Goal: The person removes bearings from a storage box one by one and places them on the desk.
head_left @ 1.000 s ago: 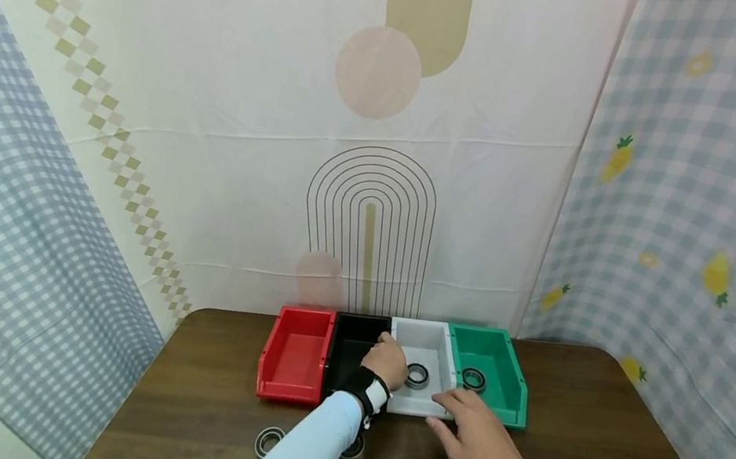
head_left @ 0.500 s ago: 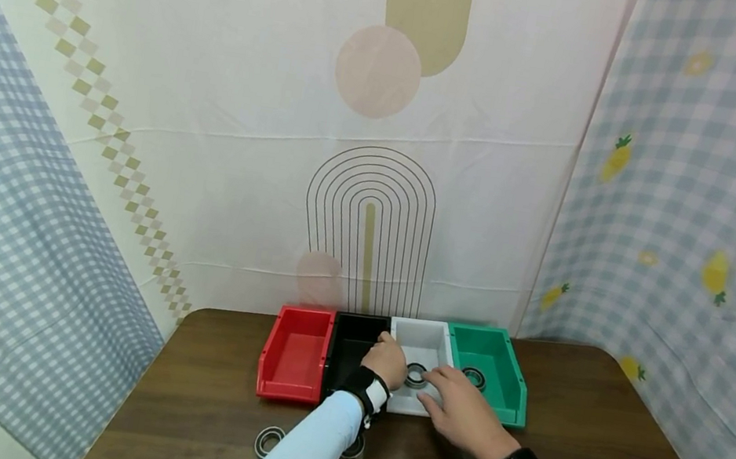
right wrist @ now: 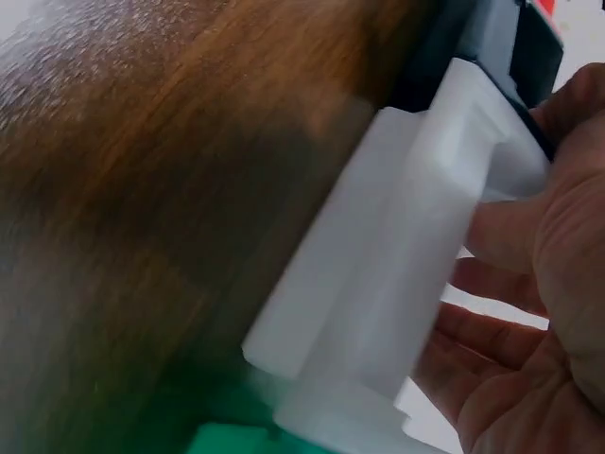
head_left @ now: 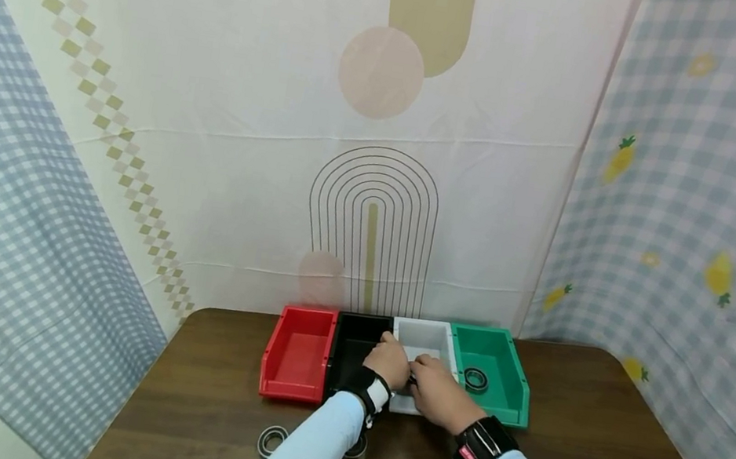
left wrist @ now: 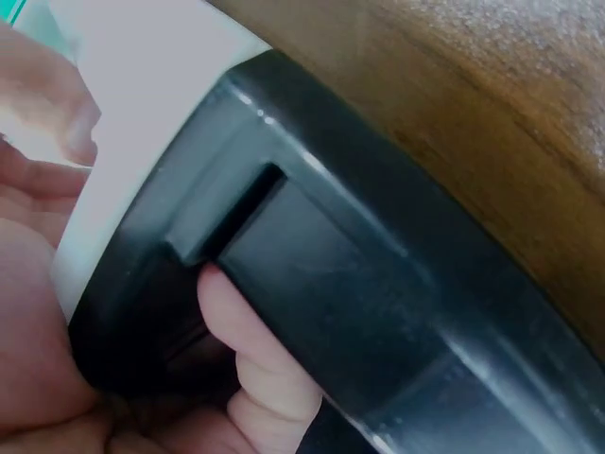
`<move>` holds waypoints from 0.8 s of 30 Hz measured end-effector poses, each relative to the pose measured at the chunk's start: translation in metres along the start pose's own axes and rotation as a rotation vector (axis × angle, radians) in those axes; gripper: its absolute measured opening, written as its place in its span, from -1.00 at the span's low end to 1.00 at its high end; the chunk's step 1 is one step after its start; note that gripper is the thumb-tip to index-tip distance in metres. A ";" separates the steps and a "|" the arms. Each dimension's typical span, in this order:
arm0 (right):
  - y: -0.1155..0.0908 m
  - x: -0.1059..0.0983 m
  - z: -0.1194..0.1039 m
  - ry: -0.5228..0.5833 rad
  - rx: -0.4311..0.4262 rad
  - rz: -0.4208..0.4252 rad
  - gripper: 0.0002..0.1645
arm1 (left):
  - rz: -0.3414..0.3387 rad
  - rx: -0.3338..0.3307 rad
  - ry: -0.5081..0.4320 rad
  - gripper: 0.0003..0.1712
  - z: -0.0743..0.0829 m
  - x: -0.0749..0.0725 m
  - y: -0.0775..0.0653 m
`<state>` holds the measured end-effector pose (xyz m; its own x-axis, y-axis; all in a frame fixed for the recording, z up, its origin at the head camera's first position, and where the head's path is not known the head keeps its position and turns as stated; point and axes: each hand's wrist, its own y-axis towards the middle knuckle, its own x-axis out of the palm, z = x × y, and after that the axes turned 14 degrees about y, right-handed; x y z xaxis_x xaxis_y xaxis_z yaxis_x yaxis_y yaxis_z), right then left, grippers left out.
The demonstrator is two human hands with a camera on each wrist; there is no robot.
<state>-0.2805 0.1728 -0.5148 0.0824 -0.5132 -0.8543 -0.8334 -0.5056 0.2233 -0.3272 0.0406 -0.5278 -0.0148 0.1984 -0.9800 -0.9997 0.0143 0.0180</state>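
Note:
In the head view my left hand (head_left: 387, 361) is at the wall between the black bin (head_left: 350, 346) and the white bin (head_left: 423, 336). The left wrist view has its curled fingers (left wrist: 265, 350) inside the black bin and its palm against the wall's other side, so it grips that wall. My right hand (head_left: 439, 392) reaches into the white bin, fingers curled round a ball bearing (head_left: 413, 379) that shows only as a dark sliver. The white front wall hides this bearing in the right wrist view, where the fingers (right wrist: 492, 331) show behind the wall.
A red bin (head_left: 296, 354) and a green bin (head_left: 499, 356) end the row; another bearing (head_left: 475, 380) lies in the green one. Two more bearings lie on the brown table (head_left: 193, 394): one in the open (head_left: 271, 441), one (head_left: 358, 448) partly behind my left forearm. Cloth hangs behind.
My right hand has moved left and inward from the white bin's front right corner onto the bearing, now mostly covered. My left hand has stayed in place.

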 end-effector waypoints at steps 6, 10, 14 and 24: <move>0.008 0.007 0.006 0.001 0.016 -0.007 -0.84 | -0.005 0.007 0.025 -0.42 0.001 0.000 0.001; 0.015 0.012 0.008 0.009 0.062 -0.013 -0.85 | -0.011 0.011 0.009 -0.45 0.001 -0.003 0.000; 0.021 0.015 0.010 0.034 0.108 -0.001 -0.85 | -0.013 0.015 -0.006 -0.46 0.000 -0.004 0.000; 0.029 0.022 0.012 0.079 0.186 0.033 -0.83 | 0.018 0.010 -0.014 -0.44 -0.001 0.000 -0.001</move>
<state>-0.3094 0.1547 -0.5323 0.0896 -0.5837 -0.8070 -0.9223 -0.3544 0.1540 -0.3266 0.0397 -0.5282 -0.0322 0.2121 -0.9767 -0.9991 0.0202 0.0373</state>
